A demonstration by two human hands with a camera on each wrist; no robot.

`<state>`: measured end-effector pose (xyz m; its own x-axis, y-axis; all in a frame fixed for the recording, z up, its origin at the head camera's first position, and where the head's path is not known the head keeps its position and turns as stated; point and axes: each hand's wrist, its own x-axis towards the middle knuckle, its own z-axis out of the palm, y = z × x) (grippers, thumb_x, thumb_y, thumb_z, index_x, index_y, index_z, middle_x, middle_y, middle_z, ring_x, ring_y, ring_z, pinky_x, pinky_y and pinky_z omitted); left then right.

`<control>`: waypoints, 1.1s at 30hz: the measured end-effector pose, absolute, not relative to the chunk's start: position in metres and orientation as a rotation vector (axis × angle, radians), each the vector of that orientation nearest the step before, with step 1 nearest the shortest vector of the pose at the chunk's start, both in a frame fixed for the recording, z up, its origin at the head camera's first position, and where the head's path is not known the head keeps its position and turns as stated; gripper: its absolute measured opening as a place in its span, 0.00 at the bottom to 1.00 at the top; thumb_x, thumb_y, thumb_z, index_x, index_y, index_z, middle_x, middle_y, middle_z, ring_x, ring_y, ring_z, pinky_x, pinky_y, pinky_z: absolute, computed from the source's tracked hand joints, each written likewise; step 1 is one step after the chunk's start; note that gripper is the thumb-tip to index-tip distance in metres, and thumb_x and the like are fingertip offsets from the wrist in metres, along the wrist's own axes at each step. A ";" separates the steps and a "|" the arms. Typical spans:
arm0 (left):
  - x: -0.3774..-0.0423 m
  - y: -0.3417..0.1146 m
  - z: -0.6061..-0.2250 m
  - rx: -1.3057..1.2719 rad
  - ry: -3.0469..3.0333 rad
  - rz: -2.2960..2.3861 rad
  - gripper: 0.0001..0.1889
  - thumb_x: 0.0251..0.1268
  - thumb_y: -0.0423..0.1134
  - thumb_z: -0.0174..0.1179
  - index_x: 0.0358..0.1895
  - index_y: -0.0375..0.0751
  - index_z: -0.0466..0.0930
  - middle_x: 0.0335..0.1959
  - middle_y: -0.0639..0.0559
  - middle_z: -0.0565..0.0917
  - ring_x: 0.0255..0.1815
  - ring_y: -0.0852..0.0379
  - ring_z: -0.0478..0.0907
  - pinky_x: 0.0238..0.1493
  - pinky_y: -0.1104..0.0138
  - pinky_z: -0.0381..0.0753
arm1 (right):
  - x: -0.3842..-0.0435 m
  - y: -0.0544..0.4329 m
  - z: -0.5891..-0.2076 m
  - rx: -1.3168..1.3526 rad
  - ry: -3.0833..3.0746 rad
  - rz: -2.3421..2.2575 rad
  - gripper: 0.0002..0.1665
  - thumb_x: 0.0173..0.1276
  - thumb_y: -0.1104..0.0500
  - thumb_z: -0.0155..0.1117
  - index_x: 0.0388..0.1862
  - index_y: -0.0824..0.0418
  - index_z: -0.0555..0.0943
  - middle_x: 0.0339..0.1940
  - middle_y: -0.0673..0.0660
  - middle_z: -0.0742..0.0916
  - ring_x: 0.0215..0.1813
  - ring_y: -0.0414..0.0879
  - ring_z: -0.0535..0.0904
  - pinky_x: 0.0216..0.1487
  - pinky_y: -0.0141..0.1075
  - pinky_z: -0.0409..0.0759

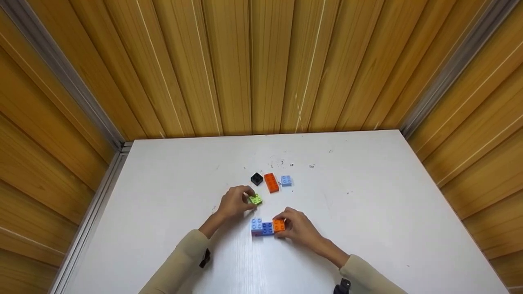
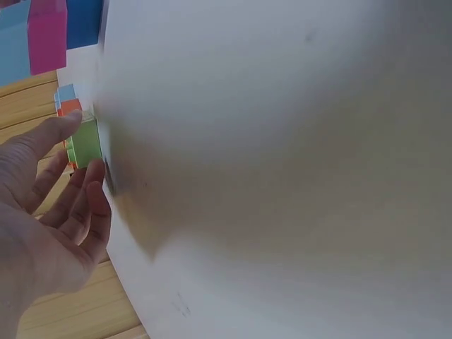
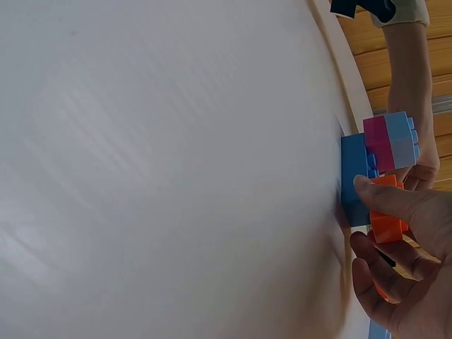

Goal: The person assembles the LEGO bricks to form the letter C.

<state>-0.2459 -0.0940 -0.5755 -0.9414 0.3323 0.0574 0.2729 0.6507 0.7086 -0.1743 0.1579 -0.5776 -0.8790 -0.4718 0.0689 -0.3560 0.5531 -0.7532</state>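
My left hand (image 1: 235, 201) pinches a light green brick (image 1: 256, 199) between thumb and fingers; in the left wrist view that green brick (image 2: 87, 143) sits just above the table surface or on it, I cannot tell which. Nearer to me stands a small build: a long blue brick (image 3: 353, 173) at the bottom, with a pink brick (image 3: 377, 143) and a light blue brick (image 1: 256, 225) stacked on its left end. On its right end is an orange brick (image 1: 278, 225), gripped by my right hand (image 1: 301, 228) with the thumb on the near side. Blue studs show between the two ends.
Behind the hands lie a black brick (image 1: 257, 179), a long red-orange brick (image 1: 271, 182) and another light blue brick (image 1: 286, 181). They sit on a white table (image 1: 367, 196). Wood-patterned panels (image 1: 265, 69) rise at its back and sides.
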 end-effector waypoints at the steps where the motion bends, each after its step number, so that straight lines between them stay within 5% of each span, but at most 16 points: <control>1: -0.245 -0.096 -0.575 0.523 2.774 1.184 0.15 0.55 0.38 0.77 0.45 0.40 0.86 0.43 0.47 0.88 0.38 0.53 0.82 0.38 0.66 0.77 | -0.174 0.158 -0.578 -0.710 2.640 -1.235 0.22 0.57 0.59 0.81 0.50 0.61 0.87 0.38 0.50 0.83 0.39 0.41 0.78 0.41 0.28 0.77; 9: -0.238 -0.112 -0.567 0.640 2.704 1.303 0.14 0.58 0.35 0.75 0.46 0.38 0.87 0.45 0.45 0.90 0.38 0.54 0.84 0.42 0.65 0.82 | -0.174 0.156 -0.580 -0.710 2.641 -1.206 0.23 0.55 0.58 0.82 0.50 0.60 0.87 0.37 0.50 0.83 0.39 0.40 0.78 0.41 0.27 0.78; 14: -0.230 -0.117 -0.551 0.772 2.632 1.399 0.14 0.58 0.31 0.73 0.48 0.35 0.87 0.46 0.42 0.89 0.36 0.51 0.85 0.42 0.56 0.86 | -0.175 0.156 -0.580 -0.682 2.639 -1.202 0.23 0.55 0.58 0.82 0.50 0.60 0.87 0.38 0.49 0.83 0.40 0.40 0.78 0.42 0.27 0.78; 21: -0.211 -0.119 -0.522 0.874 2.557 1.360 0.15 0.60 0.33 0.72 0.52 0.39 0.86 0.48 0.46 0.89 0.37 0.56 0.85 0.38 0.68 0.83 | -0.177 0.158 -0.580 -0.684 2.630 -1.229 0.22 0.56 0.59 0.82 0.50 0.60 0.87 0.38 0.50 0.83 0.40 0.39 0.77 0.41 0.28 0.77; 28: -0.191 -0.122 -0.512 0.941 2.530 1.278 0.19 0.61 0.34 0.72 0.56 0.40 0.85 0.49 0.46 0.89 0.40 0.49 0.85 0.40 0.64 0.85 | -0.178 0.160 -0.579 -0.706 2.650 -1.248 0.22 0.56 0.59 0.81 0.50 0.59 0.87 0.39 0.50 0.84 0.40 0.40 0.77 0.42 0.28 0.77; 33: -0.184 -0.124 -0.515 0.946 2.552 1.149 0.22 0.60 0.35 0.73 0.59 0.39 0.84 0.49 0.47 0.89 0.37 0.56 0.84 0.36 0.70 0.83 | -0.177 0.160 -0.579 -0.734 2.652 -1.254 0.22 0.56 0.60 0.81 0.50 0.60 0.86 0.39 0.50 0.84 0.41 0.40 0.78 0.43 0.28 0.78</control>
